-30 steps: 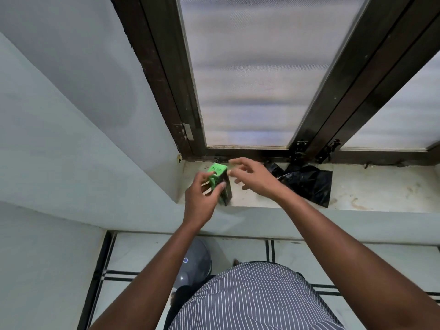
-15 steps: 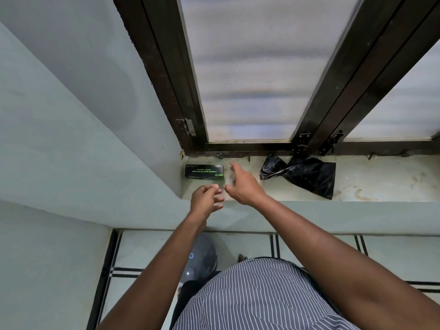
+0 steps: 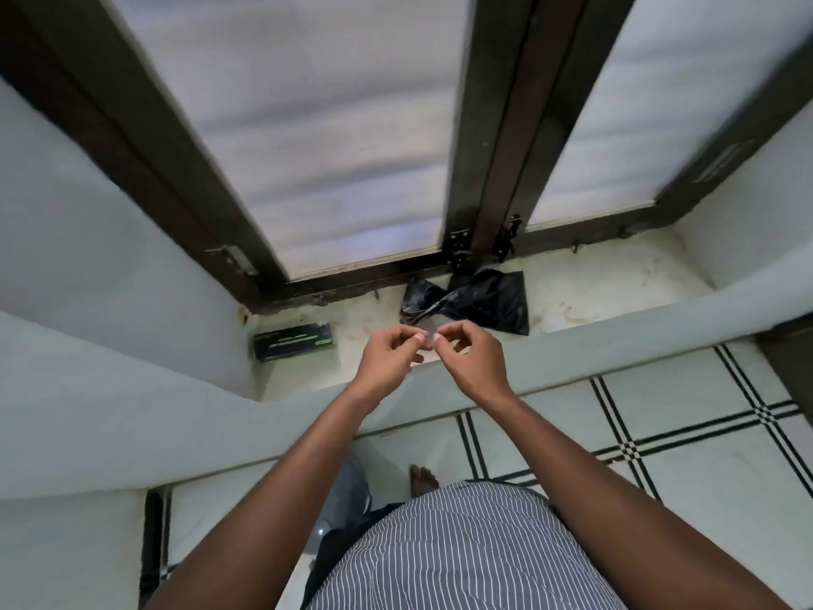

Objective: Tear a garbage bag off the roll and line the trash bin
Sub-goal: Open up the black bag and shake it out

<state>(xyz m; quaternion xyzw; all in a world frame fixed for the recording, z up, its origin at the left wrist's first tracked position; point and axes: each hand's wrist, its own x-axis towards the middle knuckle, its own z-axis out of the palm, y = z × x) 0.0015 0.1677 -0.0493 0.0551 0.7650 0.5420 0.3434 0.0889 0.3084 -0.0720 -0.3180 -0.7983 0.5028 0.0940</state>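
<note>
A crumpled black garbage bag [image 3: 477, 301] lies on the window sill [image 3: 585, 297] just below the window frame. A dark box with green print [image 3: 292, 342], the bag pack, lies flat at the sill's left end. My left hand [image 3: 389, 356] and my right hand [image 3: 468, 356] are close together above the sill's front edge, in front of the black bag. Thumb and fingertips of each pinch a small grey scrap [image 3: 426, 338] held between them; it is too blurred to identify. A grey rounded trash bin [image 3: 341, 506] shows on the floor beneath my left forearm, mostly hidden.
A dark-framed window with frosted panes rises behind the sill. Pale walls close in on the left and the far right. Below is a white tiled floor [image 3: 660, 451] with black lines, my bare foot [image 3: 422, 477] and my striped shirt.
A second ago my left hand held the green-printed box upright; it now lies flat at the sill's left end. Both hands moved right and came together, fingertips pinching a small scrap.
</note>
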